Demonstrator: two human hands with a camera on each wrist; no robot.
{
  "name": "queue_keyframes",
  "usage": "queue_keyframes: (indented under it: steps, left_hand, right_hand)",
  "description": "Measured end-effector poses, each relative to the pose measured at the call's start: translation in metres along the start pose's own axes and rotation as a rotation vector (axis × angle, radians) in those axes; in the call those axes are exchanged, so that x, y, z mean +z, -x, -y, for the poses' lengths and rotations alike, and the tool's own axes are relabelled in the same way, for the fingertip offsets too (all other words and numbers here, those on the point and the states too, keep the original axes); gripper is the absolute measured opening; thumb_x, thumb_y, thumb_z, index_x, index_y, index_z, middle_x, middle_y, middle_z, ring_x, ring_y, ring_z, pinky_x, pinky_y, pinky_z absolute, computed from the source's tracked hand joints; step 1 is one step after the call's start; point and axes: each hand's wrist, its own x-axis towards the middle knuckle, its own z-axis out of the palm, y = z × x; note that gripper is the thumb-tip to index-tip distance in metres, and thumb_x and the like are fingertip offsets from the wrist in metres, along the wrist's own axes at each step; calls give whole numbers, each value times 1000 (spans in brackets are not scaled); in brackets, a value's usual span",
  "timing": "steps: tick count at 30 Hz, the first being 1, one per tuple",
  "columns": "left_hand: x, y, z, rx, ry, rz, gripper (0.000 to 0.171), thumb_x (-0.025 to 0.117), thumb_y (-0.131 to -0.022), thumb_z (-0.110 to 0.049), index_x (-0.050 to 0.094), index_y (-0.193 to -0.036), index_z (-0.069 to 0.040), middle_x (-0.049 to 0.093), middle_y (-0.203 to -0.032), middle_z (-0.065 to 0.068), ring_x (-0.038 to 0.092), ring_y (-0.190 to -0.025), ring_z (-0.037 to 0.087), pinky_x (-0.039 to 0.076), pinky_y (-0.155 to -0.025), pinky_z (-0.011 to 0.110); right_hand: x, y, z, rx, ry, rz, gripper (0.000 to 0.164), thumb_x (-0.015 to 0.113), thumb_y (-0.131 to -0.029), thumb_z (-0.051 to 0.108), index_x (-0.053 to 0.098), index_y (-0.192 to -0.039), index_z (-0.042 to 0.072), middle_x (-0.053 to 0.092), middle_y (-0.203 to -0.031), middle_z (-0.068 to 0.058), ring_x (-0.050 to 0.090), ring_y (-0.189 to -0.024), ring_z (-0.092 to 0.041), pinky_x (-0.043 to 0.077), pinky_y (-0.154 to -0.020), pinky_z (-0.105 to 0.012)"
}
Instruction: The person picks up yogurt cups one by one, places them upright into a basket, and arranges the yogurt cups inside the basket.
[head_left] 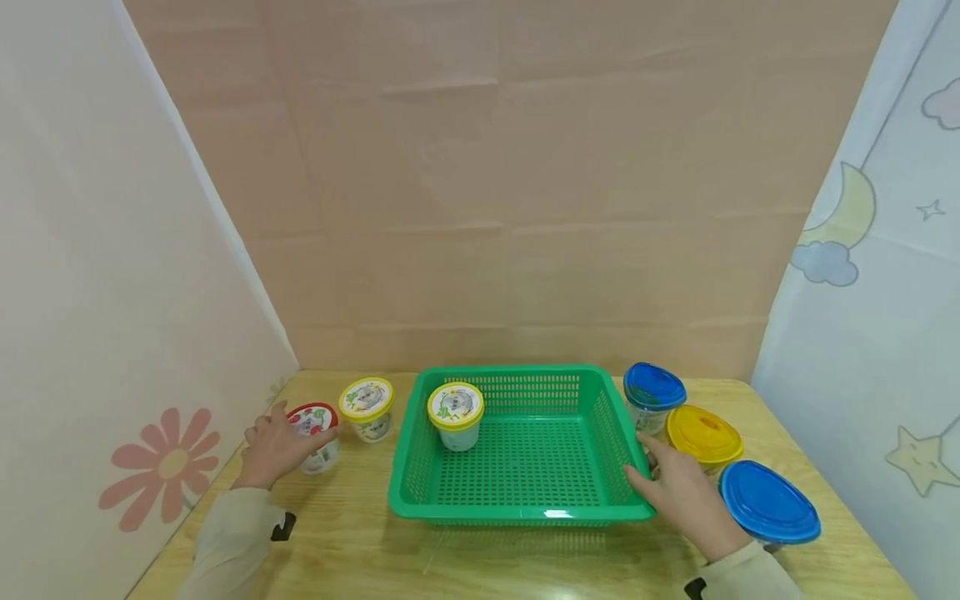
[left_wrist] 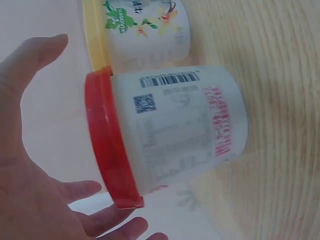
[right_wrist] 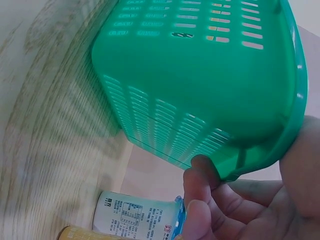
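A white tub with a red lid (head_left: 321, 460) stands at the left of the table. Over its lid reaches my left hand (head_left: 273, 448), thumb and fingers spread wide. In the left wrist view the fingers lie beside the red lid (left_wrist: 112, 140) without closing on it; whether they touch cannot be told. My right hand (head_left: 686, 493) grips the right rim of the green basket (head_left: 525, 512), its thumb on the inner side and its fingers curled under the rim (right_wrist: 299, 95) outside. Inside the basket, at the left, sits a yellow-lidded tub (head_left: 456, 412).
Another yellow-lidded tub (head_left: 367, 408) stands just right of the red-lidded one. Right of the basket are a blue-lidded container (head_left: 652, 387), a yellow-lidded container (head_left: 705, 435) and a larger blue-lidded one (head_left: 770, 502). Walls of cloth and paper enclose the wooden table (head_left: 360, 542).
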Motion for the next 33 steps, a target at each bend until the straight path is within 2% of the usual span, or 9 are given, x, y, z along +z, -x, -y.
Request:
queue_keyframes:
  steps: [5, 9, 16, 33]
  left_hand:
    - [0, -5, 6, -28, 0, 27, 126, 68, -79, -70, 9, -151, 14, 22, -138, 51, 20, -125, 66, 34, -88, 79]
    - [3, -7, 10, -26, 2, 40, 123, 68, -81, -68, 10, -149, 16, 25, -137, 50, 22, -125, 67, 34, -90, 79]
    - [9, -8, 14, -26, 20, 13, 117, 70, -79, -68, 20, -143, 16, 39, -127, 43, 34, -112, 57, 40, -83, 70]
    - [11, -10, 20, -33, 74, -6, 113, 73, -78, -67, 25, -141, 14, 44, -126, 39, 38, -109, 53, 41, -78, 60]
  right_hand:
    - [2, -1, -1, 0, -3, 2, 60, 70, -92, 21, 49, -138, -13, 67, -86, -6, 61, -70, -14, 49, -55, -30]
    - [2, 0, -1, 9, -5, 7, 60, 69, -92, 21, 48, -138, -12, 67, -86, -6, 62, -71, -14, 50, -56, -30]
    - [1, 0, -2, 1, -10, 0, 61, 69, -92, 21, 48, -138, -13, 67, -87, -7, 63, -72, -15, 51, -56, -30]
    - [2, -3, -3, 8, -6, 3, 62, 69, -93, 22, 48, -138, -13, 68, -88, -7, 64, -74, -17, 52, -57, -31]
